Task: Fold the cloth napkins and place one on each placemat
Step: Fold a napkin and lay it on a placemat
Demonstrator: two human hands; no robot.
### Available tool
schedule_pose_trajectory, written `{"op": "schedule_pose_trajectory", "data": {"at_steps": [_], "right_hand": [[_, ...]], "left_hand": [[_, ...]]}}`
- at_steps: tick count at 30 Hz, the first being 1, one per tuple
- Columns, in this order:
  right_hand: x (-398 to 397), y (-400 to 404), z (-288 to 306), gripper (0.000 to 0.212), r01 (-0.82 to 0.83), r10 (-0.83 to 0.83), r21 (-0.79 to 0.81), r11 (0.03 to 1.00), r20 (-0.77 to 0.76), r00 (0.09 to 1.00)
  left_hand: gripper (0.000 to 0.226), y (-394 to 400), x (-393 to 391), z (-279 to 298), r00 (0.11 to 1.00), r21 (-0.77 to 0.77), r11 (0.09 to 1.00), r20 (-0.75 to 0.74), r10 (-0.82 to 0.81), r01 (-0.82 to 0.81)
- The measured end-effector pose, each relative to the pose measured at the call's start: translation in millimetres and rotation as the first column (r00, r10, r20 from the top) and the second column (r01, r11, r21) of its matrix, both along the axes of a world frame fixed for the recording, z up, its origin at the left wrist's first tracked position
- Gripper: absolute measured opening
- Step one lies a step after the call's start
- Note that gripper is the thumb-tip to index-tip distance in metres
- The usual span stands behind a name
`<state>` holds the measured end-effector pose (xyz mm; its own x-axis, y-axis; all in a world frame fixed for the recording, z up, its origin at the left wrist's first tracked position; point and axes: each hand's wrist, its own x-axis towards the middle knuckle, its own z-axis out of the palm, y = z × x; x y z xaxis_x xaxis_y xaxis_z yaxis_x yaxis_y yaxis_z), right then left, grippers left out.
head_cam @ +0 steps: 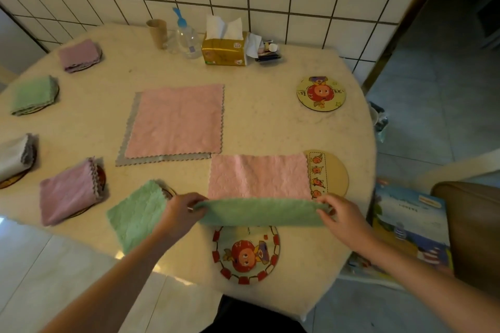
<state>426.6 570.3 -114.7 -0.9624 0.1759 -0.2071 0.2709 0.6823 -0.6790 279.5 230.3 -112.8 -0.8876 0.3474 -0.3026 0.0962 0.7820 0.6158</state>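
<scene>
I hold a green napkin (259, 212) stretched between both hands above the near table edge. My left hand (181, 213) pinches its left end and my right hand (341, 217) pinches its right end. Under it lies a round cartoon placemat (246, 257), bare. A pink napkin folded in half (259, 177) lies just behind, its right edge over a second placemat (334, 173). A third bare placemat (321, 93) sits at the far right. A stack of flat napkins, pink on top (176, 120), lies mid-table. Folded napkins, among them a green one (138, 215) and a pink one (67, 192), rest on placemats along the left.
At the table's far edge by the tiled wall stand a cardboard tube (157, 32), a clear bottle (186, 38), a yellow tissue box (224, 48) and small items (267, 53). A brown chair (473, 230) and a picture book (408, 222) are right of the table.
</scene>
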Motion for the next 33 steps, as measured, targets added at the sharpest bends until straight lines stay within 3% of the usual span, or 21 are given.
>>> {"op": "schedule_pose_trajectory", "data": {"at_steps": [4, 11, 19, 24, 27, 33], "right_hand": [[-56.3, 11.7, 3.1, 0.015, 0.16, -0.16, -0.013, 0.987, -0.021, 0.987], [-120.6, 31.5, -19.9, 0.008, 0.188, -0.194, 0.115, 0.976, 0.045, 0.98], [-142.7, 44.6, -35.3, 0.014, 0.135, -0.162, 0.191, 0.972, 0.133, 0.978], [-152.0, 46.9, -35.7, 0.01, 0.019, -0.054, 0.212, 0.977, 0.162, 0.985], [-155.3, 47.6, -37.7, 0.022, -0.036, 0.002, 0.198, 0.979, 0.167, 0.986], [-159.7, 47.2, -36.1, 0.013, -0.1, 0.063, 0.198, 0.975, 0.185, 0.981]], "left_hand": [[0.013, 20.7, -45.7, -2.3, 0.982, 0.105, 0.977, 0.047, 0.181, -0.185], [0.005, 50.1, -97.9, -19.0, 0.984, 0.015, 0.984, 0.002, 0.179, -0.179], [0.009, 54.3, -129.0, -39.6, 0.995, -0.112, 0.989, -0.017, 0.1, -0.101], [0.011, 56.6, -138.4, -41.4, 0.998, -0.212, 0.977, -0.064, 0.018, -0.031], [0.021, 59.7, -139.9, -41.9, 0.998, -0.226, 0.974, -0.064, -0.003, -0.011], [0.019, 62.6, -141.5, -42.5, 0.98, -0.299, 0.947, -0.121, -0.159, 0.117]]}}
